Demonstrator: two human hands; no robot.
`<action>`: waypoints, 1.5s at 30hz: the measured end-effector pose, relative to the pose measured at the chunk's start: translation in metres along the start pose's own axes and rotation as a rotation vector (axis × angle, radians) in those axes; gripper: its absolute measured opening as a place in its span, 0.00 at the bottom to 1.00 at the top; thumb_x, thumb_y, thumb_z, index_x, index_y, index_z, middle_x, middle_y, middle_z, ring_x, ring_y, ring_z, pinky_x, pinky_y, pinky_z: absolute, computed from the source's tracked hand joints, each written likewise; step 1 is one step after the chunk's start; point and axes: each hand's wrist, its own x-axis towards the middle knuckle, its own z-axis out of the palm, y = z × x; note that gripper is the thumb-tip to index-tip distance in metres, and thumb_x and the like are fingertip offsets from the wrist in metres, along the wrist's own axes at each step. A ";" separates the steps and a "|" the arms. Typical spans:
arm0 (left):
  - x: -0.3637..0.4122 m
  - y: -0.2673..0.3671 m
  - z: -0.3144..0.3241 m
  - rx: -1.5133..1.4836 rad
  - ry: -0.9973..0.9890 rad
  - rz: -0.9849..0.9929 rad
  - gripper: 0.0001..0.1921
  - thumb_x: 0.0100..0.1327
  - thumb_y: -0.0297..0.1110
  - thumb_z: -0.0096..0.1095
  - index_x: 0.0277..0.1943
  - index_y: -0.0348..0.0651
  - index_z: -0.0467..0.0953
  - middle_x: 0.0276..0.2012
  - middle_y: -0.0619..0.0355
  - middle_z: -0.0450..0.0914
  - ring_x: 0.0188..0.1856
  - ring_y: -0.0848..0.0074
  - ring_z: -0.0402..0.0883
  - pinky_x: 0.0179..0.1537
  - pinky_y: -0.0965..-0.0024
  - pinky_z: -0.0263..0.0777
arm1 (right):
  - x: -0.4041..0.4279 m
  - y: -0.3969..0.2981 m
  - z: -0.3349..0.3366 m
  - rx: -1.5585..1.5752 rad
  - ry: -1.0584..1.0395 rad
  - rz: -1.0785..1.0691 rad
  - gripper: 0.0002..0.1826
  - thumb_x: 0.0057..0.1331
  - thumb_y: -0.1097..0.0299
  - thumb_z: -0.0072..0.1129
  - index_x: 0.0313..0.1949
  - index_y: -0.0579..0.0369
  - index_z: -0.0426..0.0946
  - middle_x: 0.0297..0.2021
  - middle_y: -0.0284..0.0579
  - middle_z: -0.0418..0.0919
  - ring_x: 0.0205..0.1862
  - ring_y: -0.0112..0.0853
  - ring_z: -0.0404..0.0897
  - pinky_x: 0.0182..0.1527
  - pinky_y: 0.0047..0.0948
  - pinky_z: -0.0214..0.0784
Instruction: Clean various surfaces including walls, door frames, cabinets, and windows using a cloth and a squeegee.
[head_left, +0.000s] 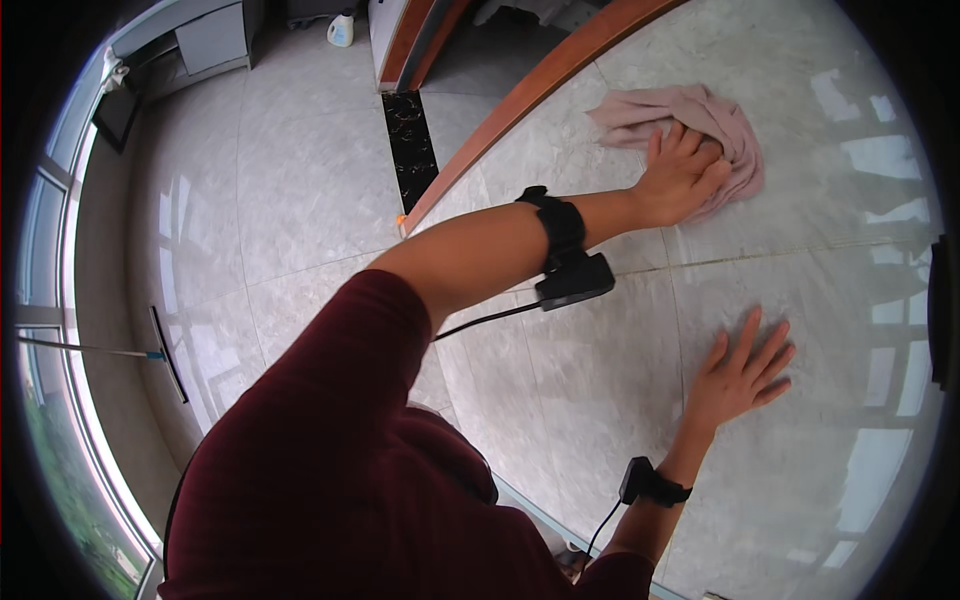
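My left hand (684, 176) presses a crumpled pink cloth (739, 142) against a grey, glossy tiled wall (600, 352). Its fingers are curled into the folds, and part of the cloth trails out to the left of them. Lower down, my right hand (739, 379) rests with palm against the same tiles and fingers spread, holding nothing. Each arm carries a black strap with a small box and a cable: one strap (562, 232) is on the left forearm, the other (670, 489) near the right wrist.
Reddish wooden trim (517, 112) borders the wall beside a doorway with a black threshold (410, 146). A squeegee (169, 356) with a long pole leans by the windows at left. Farther off are a white jug (341, 30) and a grey cabinet (214, 37). A dark object (939, 315) juts in at right.
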 end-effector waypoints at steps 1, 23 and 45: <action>0.005 -0.010 0.007 0.151 0.073 0.008 0.19 0.68 0.48 0.45 0.49 0.42 0.73 0.55 0.46 0.65 0.63 0.52 0.57 0.64 0.45 0.44 | 0.001 -0.001 0.002 -0.003 -0.010 0.005 0.24 0.73 0.44 0.36 0.64 0.30 0.68 0.69 0.37 0.60 0.71 0.39 0.56 0.71 0.47 0.26; -0.348 -0.461 -0.104 0.893 -0.119 -0.895 0.27 0.57 0.32 0.57 0.59 0.28 0.65 0.57 0.39 0.66 0.59 0.48 0.63 0.61 0.57 0.57 | 0.024 -0.022 0.012 -0.018 0.163 0.020 0.29 0.74 0.43 0.28 0.62 0.43 0.71 0.67 0.50 0.60 0.71 0.46 0.52 0.71 0.44 0.34; -0.085 -0.077 -0.011 0.171 -0.012 -0.011 0.19 0.55 0.36 0.60 0.49 0.37 0.73 0.53 0.40 0.70 0.58 0.44 0.62 0.60 0.45 0.51 | 0.013 -0.014 0.022 -0.166 0.153 -0.008 0.26 0.74 0.43 0.31 0.62 0.35 0.71 0.65 0.40 0.65 0.68 0.41 0.61 0.69 0.41 0.42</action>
